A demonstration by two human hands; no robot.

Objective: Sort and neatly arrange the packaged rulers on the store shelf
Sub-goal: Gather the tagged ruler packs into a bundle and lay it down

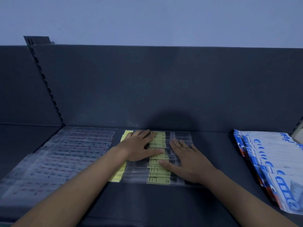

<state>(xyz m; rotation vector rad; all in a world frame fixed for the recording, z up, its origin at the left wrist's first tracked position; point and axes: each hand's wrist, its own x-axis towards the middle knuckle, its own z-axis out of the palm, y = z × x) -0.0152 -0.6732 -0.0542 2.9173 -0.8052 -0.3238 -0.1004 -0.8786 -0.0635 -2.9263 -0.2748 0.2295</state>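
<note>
Slotted upright (pixel 48 89) left; pale wall (pixel 147 18) above.

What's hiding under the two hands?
The left hand and right hand lie flat on clear ruler packs with yellow labels. Parts beneath the palms are covered.

The shelf (pixel 147 202) is finished in dark grey. The clear ruler packs (pixel 158 177) are labelled yellow with black marks. The left packs (pixel 65 154) seem printed red and blue; the right packs (pixel 270 145), white, blue and orange-red.

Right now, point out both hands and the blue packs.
left hand (pixel 139 149): head view, back of the hand.
right hand (pixel 188 161): head view, back of the hand.
blue packs (pixel 268 153): head view, a pack's printed face.
</note>
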